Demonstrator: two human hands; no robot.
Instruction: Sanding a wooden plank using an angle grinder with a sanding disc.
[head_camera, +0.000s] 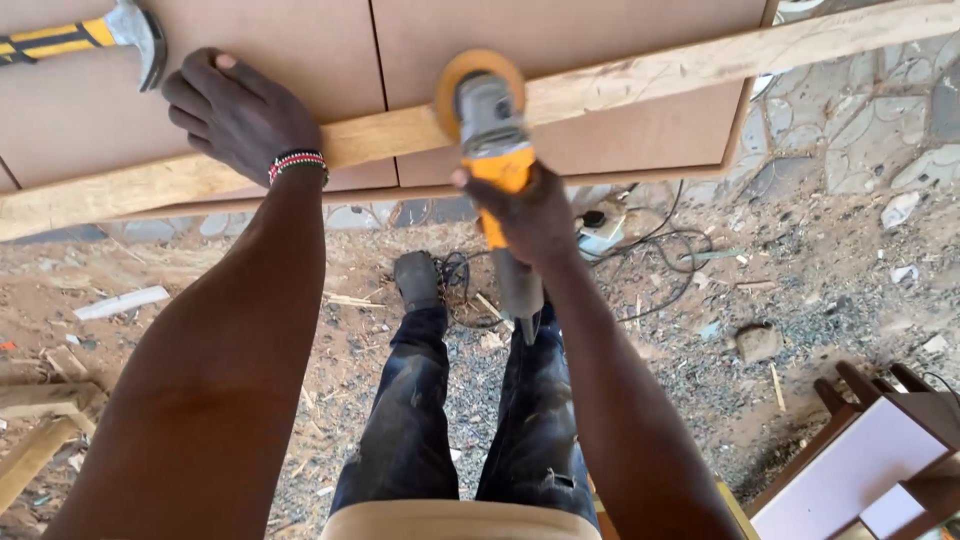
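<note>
A long rough wooden batten (640, 75) lies slantwise across brown boards (290, 40). My left hand (240, 110) presses flat on the batten's left part, a beaded band on the wrist. My right hand (525, 210) grips the yellow and grey angle grinder (490, 125). Its round orange sanding disc (478, 75) rests on the batten near the middle.
A hammer (95, 35) with a yellow and black handle lies on the boards at top left. Cables and a white socket block (600, 235) trail on the gravel ground beneath. Wood offcuts (40, 420) sit at left, and a small white-topped furniture piece (865, 465) at lower right.
</note>
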